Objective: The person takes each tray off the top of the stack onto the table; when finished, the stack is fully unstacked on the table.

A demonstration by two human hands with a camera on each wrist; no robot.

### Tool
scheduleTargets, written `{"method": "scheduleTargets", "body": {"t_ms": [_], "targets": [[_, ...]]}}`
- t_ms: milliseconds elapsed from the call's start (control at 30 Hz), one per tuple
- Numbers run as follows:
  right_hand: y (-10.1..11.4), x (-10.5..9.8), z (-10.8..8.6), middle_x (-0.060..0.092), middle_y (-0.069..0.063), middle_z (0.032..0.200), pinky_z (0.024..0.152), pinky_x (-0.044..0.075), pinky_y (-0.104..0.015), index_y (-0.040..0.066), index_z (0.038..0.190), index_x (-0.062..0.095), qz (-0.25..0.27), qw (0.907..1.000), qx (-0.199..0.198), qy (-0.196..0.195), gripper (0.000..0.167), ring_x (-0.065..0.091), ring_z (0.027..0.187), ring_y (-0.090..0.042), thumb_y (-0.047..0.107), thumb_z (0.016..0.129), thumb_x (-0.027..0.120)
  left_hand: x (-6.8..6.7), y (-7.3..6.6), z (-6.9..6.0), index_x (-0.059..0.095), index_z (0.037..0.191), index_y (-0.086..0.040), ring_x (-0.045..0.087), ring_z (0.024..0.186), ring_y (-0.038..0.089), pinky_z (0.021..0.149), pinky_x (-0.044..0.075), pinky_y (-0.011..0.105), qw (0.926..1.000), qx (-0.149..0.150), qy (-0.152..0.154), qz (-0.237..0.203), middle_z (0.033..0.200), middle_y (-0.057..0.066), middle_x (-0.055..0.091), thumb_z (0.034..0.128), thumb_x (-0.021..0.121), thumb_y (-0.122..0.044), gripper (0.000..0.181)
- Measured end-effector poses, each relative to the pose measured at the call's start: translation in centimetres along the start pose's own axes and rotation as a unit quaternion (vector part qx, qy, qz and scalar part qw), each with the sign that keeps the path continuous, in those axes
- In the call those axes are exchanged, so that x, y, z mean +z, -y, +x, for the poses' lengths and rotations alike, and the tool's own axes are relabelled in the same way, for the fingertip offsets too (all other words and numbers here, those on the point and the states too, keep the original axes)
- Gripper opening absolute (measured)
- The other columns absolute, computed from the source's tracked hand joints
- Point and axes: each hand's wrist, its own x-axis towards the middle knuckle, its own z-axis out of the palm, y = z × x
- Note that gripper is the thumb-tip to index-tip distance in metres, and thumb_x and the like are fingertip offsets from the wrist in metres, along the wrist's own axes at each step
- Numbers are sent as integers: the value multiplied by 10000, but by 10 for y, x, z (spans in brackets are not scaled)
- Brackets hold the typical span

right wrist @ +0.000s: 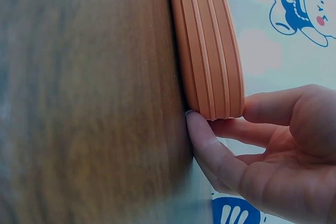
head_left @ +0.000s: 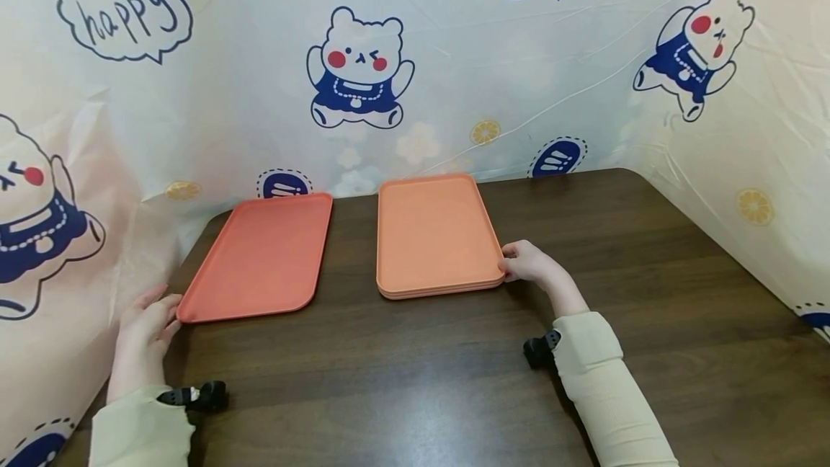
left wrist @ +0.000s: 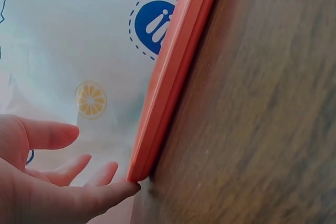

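Note:
A red tray [head_left: 259, 258] lies flat at the left of the table. Just off its near left corner is my left hand [head_left: 145, 326]; in the left wrist view one fingertip [left wrist: 131, 186] touches the tray's corner while the other fingers stay apart from it. To the right sits a stack of orange trays [head_left: 437, 236], their layered rims showing in the right wrist view. My right hand [head_left: 533, 265] grips this stack at its near right corner, with one fingertip [right wrist: 195, 119] low by the table and another digit against the upper rim.
The dark wooden table [head_left: 363, 373] extends in front of the trays and to the right. A printed cloth [head_left: 246, 92] with bears and "happy" bubbles hangs behind and along both sides. Black wrist cameras [head_left: 210, 396] sit on both sleeves.

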Motion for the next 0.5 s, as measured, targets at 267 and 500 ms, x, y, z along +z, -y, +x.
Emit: {"method": "scheduleTargets", "body": {"t_ms": [267, 500], "targets": [[-1, 0, -1, 602, -229, 1056, 836, 537, -380, -127, 1181, 525, 26, 10000, -7, 28, 315, 610, 846, -185, 31, 918, 454, 7, -3, -3, 73, 1518, -266, 312, 1321, 64, 941, 350, 212, 9995, 251, -16, 187, 1515, -130, 211, 955, 452, -223, 680], [0, 0, -1, 610, -218, 1040, 824, 541, -371, -126, 1171, 528, 44, 10000, -25, -6, 315, 605, 825, -163, 29, 908, 451, 11, -4, -3, 65, 1515, -271, 150, 1419, 61, 1183, 49, 361, 9982, 509, 175, 261, 1560, -121, 105, 967, 424, -290, 655]]}}
